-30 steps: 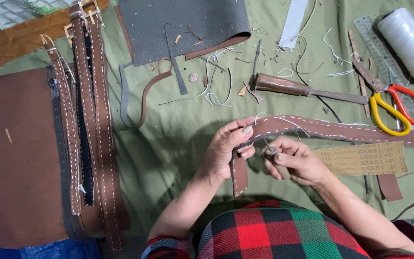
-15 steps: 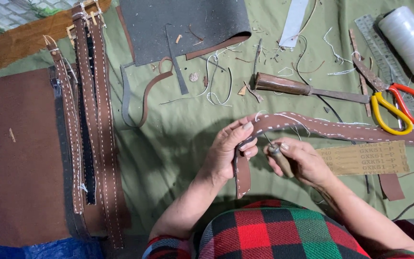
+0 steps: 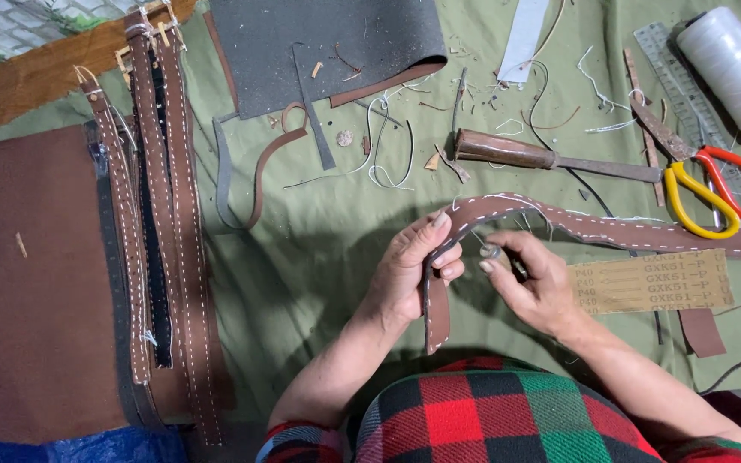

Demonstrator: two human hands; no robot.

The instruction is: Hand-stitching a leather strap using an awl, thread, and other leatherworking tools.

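Got my left hand [image 3: 412, 270] pinching the brown leather strap [image 3: 559, 221] right at its bend, one end hanging toward my lap, the rest running off right across the green cloth [image 3: 319, 240]. My right hand [image 3: 532, 279] is closed on something small and shiny, probably a needle, hard to tell. White stitching already runs along the strap; finished straps [image 3: 160, 214] sit off left, scissors [image 3: 713, 184] right.

I see a matt brown leather strap [image 3: 611, 230] with white stitching, olive cloth [image 3: 319, 249] beneath, glossy plastic scissor handles [image 3: 718, 189], a rough sandpaper sheet [image 3: 653, 283] and a wooden-handled metal tool [image 3: 551, 159].
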